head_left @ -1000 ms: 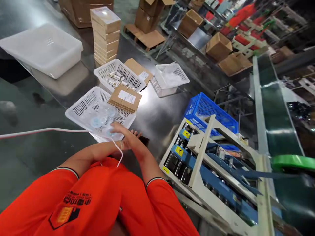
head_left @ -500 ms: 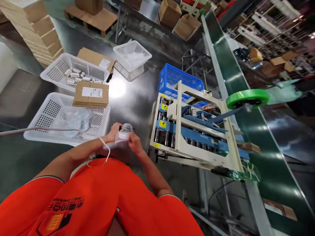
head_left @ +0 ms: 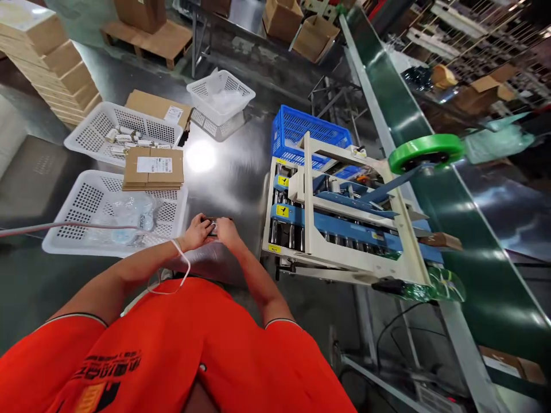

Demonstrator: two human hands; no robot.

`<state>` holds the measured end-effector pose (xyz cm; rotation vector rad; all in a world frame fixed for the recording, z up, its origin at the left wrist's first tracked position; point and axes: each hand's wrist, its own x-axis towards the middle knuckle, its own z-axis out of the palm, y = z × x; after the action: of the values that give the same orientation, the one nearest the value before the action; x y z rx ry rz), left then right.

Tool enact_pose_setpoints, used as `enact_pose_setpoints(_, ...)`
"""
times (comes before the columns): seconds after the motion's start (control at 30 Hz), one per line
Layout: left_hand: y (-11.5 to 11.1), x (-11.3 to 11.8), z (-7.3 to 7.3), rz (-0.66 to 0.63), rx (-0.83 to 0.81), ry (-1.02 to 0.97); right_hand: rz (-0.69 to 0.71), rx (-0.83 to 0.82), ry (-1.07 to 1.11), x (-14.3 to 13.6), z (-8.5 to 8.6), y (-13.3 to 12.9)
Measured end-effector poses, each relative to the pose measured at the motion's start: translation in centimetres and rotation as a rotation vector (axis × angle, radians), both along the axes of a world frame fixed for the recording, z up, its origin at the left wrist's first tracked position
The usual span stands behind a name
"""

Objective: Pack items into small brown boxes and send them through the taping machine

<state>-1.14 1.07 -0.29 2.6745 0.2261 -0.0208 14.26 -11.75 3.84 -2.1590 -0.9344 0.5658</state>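
My left hand (head_left: 198,233) and my right hand (head_left: 227,232) are close together at the near edge of the steel table. Both have their fingers curled over a small brown cardboard box (head_left: 212,218), of which only narrow edges show. Between the fingers a bit of clear plastic wrap (head_left: 214,229) glints; what it wraps is mostly hidden. A white cord hangs at my left wrist. Left of my hands stands a white mesh basket (head_left: 64,244) with clear-bagged pale items (head_left: 133,218) in it. Flat brown cartons with a white label (head_left: 154,164) lie across its far rim.
Behind is another white basket (head_left: 77,133) holding several small white rolls (head_left: 129,137). More stacked white baskets (head_left: 221,117) stand further back. To my right are a carton-sealing machine (head_left: 336,223) with green tape (head_left: 426,152), a blue crate (head_left: 310,127) and a green conveyor belt (head_left: 469,246).
The plastic-wrapped white item, held up between both hands before, is now down at the box and mostly covered by my fingers. My hands have come closer together, and the view has shifted slightly.
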Motion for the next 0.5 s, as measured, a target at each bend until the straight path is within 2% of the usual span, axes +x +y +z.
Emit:
enact_pose_setpoints(0.1,-0.5,-0.2,0.5,0.012,0.038,0.034,-0.082,-0.049,-0.048,2.6,0.5,-2.8)
enact_pose_setpoints(0.17,-0.9,-0.3,0.7,0.012,0.054,0.050,-0.087,-0.119,-0.008,3.3,0.0,-3.7)
enact_pose_setpoints(0.3,-1.1,-0.3,1.0,-0.002,0.035,0.065,0.054,-0.202,0.091,1.7,-2.1,-2.3)
enact_pose_setpoints(0.4,0.2,0.0,1.4,0.001,-0.078,0.101,0.107,-0.180,0.062,0.8,-2.8,-2.0)
enact_pose_setpoints(0.5,3.1,0.2,2.3,-0.024,-0.233,0.140,0.229,-0.152,-0.006,1.2,-2.6,-4.1)
